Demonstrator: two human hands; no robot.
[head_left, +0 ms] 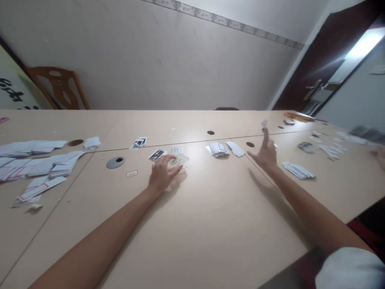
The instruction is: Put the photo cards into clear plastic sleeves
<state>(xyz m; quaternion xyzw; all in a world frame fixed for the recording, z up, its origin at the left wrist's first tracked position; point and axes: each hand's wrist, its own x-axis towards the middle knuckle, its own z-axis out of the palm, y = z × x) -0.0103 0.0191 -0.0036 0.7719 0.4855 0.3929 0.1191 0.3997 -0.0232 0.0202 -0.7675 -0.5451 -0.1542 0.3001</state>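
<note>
My left hand [162, 172] is low over the table, its thumb and fingers curved round a small clear plastic packet [181, 160] with faint printing. Behind that packet lies another pale printed piece [176, 150]. A dark-printed card [157, 155] lies just left of my fingers. My right hand [266, 154] is raised above the table with index finger and thumb spread apart. At its index fingertip is a small blurred whitish scrap [264, 123]; whether it sticks there or is in the air I cannot tell. Two stacks of white cards [219, 149] [235, 149] lie between my hands.
Piles of white paper slips [33, 164] cover the table's left side. A red-bordered label [132, 174] and a grey grommet cover [115, 162] lie nearer the middle. More white slips [298, 170] lie at right. Another person's hand [381, 155] shows at the right edge.
</note>
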